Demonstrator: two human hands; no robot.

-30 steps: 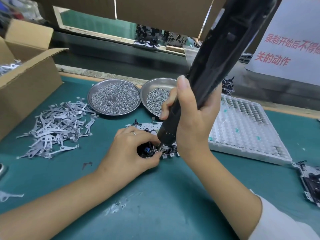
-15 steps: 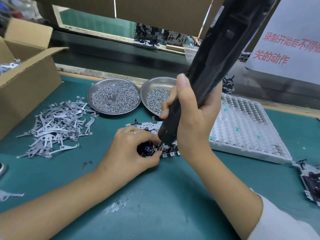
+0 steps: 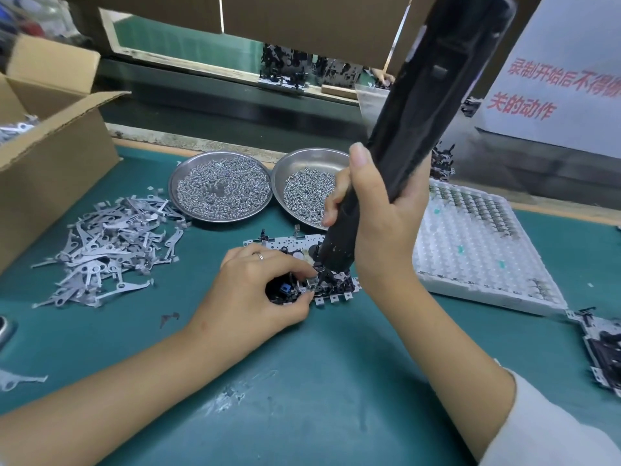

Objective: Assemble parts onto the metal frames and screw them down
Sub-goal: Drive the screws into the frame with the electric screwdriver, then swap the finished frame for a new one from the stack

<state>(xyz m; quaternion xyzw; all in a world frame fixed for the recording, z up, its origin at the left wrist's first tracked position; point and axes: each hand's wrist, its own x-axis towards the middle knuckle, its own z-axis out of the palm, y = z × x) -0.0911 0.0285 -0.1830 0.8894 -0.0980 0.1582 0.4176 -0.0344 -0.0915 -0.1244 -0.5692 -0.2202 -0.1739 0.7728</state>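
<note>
Frame (image 3: 285,242) lies flat on the green surface (image 3: 336,381) before two screw dishes (image 3: 220,186); thin, stiff and light, it looks apt to slide, so pinning its near edge seems best. Left hand (image 3: 258,290) pinches it there; right hand (image 3: 379,223) grips the driver (image 3: 416,105). Red Chinese writing on the sign (image 3: 554,75) is cut off.

The left hand (image 3: 255,294) wears 1 thin silver ring (image 3: 258,255); the right forearm ends in a white sleeve (image 3: 551,428).
</note>
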